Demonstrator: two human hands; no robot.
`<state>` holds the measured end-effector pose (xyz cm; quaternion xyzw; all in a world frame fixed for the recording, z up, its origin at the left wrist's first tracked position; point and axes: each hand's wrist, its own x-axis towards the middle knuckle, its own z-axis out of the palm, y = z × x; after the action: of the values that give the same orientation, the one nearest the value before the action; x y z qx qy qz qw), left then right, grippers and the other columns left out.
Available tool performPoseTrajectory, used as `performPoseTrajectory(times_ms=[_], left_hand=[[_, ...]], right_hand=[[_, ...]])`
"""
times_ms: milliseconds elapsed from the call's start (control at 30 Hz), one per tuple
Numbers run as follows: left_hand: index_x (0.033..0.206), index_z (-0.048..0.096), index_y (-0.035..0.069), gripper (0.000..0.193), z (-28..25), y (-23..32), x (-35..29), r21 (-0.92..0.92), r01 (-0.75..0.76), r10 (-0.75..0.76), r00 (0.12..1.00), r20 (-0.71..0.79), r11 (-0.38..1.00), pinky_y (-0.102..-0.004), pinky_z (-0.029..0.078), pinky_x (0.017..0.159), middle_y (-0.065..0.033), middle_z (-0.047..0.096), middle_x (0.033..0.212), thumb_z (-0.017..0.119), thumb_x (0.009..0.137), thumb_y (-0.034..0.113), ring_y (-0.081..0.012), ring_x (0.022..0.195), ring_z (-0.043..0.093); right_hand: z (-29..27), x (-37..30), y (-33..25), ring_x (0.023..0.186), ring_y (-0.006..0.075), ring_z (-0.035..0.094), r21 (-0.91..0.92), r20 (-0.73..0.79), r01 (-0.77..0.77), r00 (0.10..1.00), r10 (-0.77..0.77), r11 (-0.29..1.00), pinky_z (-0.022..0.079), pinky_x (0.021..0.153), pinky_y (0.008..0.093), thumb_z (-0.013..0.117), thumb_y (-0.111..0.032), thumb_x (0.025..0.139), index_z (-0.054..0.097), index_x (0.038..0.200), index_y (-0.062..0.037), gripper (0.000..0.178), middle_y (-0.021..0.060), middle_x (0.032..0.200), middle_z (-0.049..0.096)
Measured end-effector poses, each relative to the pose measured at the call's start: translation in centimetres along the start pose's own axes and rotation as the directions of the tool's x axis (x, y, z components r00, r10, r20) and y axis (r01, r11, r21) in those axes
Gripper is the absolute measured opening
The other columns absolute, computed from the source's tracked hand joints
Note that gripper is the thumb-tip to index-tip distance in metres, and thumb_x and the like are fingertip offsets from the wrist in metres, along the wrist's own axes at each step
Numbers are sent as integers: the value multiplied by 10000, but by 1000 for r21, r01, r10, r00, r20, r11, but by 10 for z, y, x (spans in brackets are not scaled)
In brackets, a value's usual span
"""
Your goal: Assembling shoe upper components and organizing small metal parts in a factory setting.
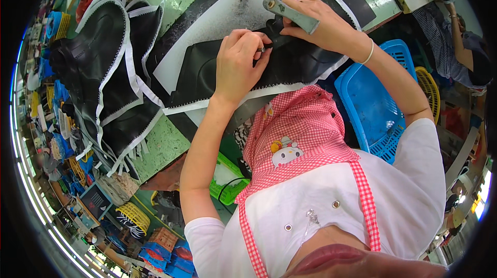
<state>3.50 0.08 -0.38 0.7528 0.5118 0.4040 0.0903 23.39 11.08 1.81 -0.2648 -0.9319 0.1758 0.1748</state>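
Note:
A black leather-like piece [202,71] with a white zigzag-stitched edging lies across the work surface in front of me. My left hand [238,63] is closed on a fold of it near the middle, fingertips pinched together. Just to the right, my right hand [331,29] grips a grey metal hammer [292,15]. The hammer's head lies slantwise over the fingers, its round face toward the upper left; the handle is mostly hidden. Beneath the black piece is a white speckled board [207,22], partly covered.
More black pieces with white edging [106,60] are heaped at the left of the green table [168,146]. A blue plastic basket [357,86] stands at my right, a green basket [222,166] below the table edge. Another person [445,45] is at the far right.

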Motion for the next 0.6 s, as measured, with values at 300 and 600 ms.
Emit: performPoseTrajectory(times_ms=[300,600], left_hand=[[796,523,75,261,-2,7,2,92,-26,25,1000,19,995,-355,458,716,0,586,748,752,687,12,-225,830,590],[862,583,73,146,-10,11,7,131,-2,-7,998,64,991,-362,435,750,-19,572,760,691,765,78,-237,873,575]], right_hand=[[-14,1,-8,736,349,594,-118,-267,193,938,-219,974,442,702,401,653,-222,891,519,988,-35,250,159,725,590],[-24,-34,-39,578,333,396,357,230,-199,966,121,913,364,530,367,572,-159,959,522,1047,-10,181,176,650,462]])
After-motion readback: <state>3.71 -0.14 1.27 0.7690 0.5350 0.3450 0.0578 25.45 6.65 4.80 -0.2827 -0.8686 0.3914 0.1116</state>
